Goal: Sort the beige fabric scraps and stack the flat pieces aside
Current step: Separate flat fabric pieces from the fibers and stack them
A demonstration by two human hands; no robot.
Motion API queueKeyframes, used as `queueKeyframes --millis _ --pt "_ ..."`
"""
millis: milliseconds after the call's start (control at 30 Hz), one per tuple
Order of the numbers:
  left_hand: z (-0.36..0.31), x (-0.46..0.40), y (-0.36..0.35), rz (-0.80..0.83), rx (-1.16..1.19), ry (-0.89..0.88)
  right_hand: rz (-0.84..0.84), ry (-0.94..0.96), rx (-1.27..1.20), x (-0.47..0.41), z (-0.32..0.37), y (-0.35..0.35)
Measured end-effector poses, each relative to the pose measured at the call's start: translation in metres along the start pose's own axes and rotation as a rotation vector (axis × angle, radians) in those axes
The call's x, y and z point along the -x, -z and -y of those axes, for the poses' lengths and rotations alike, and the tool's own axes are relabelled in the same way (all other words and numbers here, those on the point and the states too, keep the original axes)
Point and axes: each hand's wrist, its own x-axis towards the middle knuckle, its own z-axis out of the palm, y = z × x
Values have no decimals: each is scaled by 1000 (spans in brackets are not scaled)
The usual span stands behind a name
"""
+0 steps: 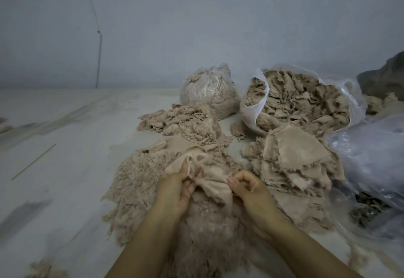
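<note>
A big heap of frayed beige scraps (140,181) lies on the floor right in front of me. Over it, my left hand (177,187) and my right hand (247,187) both grip one crumpled beige fabric piece (213,182), the left pinching its upper left edge, the right curled round its right edge. To the right sits a stack of flat beige pieces (295,157), laid one on another. A smaller mound of shredded scraps (185,122) lies further back.
An open plastic bag (251,107) full of beige scraps stands at the back right, a tied bag (209,89) beside it. Clear plastic sheeting (371,157) bulges at the right. A thin stick (33,161) lies on the pale floor at left. The wall rises behind.
</note>
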Motion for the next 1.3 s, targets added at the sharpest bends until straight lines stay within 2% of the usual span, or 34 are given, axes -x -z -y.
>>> queueKeyframes --millis 100,167,200,267,300,333,367,433,500,600,700,767,900,967,1067,1167,1300 --pt "-6 4 3 37 19 -2 -102 4 34 -4 -4 13" --pt "-2 11 3 78 -246 -89 -109 6 73 -7 -6 16" --pt "1 16 3 70 -475 -196 -107 40 116 -7 -7 17" --pt "7 20 4 -87 -928 -586 -88 176 230 -5 -2 16" --pt "7 25 4 -155 -1030 -784 -72 245 288 -2 2 14" --pt "6 31 2 -111 -1055 -824 -63 305 338 -1 5 12" --pt "6 36 -2 -6 -1052 -727 -66 356 385 1 6 9" --pt "13 38 -8 272 -979 -414 -70 424 470 2 5 6" --pt "21 40 -11 392 -865 -339 -40 440 502 5 3 3" --pt "23 36 -10 377 -606 -241 -5 234 159 6 2 4" --pt "21 32 -9 486 -511 -120 133 -75 -282 3 9 7" --pt "22 33 -10 475 -583 -143 182 -109 -330 3 11 5" --pt "24 28 -7 327 -782 -454 -14 25 -196 2 6 -2" --pt "21 28 -4 350 -786 -447 15 43 -162 2 7 -1" --pt "18 27 -3 479 -865 -367 133 -48 -177 2 14 0" --pt "16 23 -2 409 -1008 -438 -28 6 -138 -3 15 0" --pt "7 13 9 216 -866 -442 -199 112 -13 -14 26 14"
